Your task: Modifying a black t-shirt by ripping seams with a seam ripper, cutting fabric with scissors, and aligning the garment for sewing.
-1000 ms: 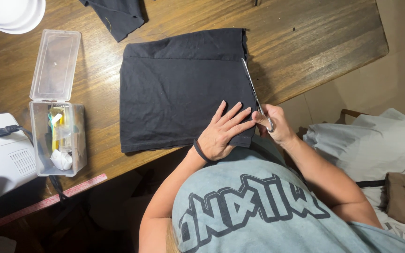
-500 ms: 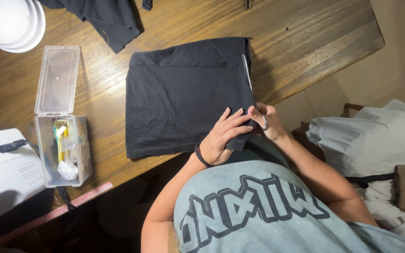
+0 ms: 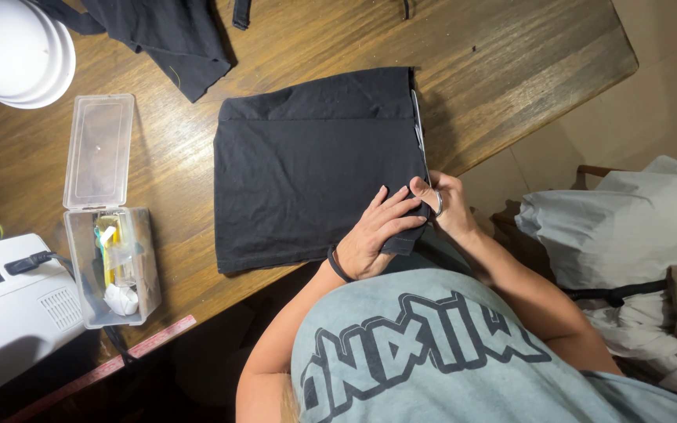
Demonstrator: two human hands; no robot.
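Observation:
A folded black fabric (image 3: 315,164) lies on the wooden table (image 3: 511,70). My left hand (image 3: 376,233), with a dark band on the wrist, rests on the fabric's near right corner, fingers closed over it where it hangs off the table edge. My right hand (image 3: 448,205) is right beside it, gripping a pair of thin metal scissors (image 3: 417,121). Their blades run along the fabric's right edge, pointing away from me.
A clear plastic box (image 3: 111,266) with its lid open holds small sewing items at the left. Beside it are a white machine (image 3: 9,313), a white rounded object (image 3: 13,47), more black cloth (image 3: 174,39) and a pink ruler (image 3: 111,364). Pale bags (image 3: 620,227) sit at right.
My left hand went from flat with spread fingers to closed over the fabric's near corner. My right hand stayed at the fabric's right edge with the scissors.

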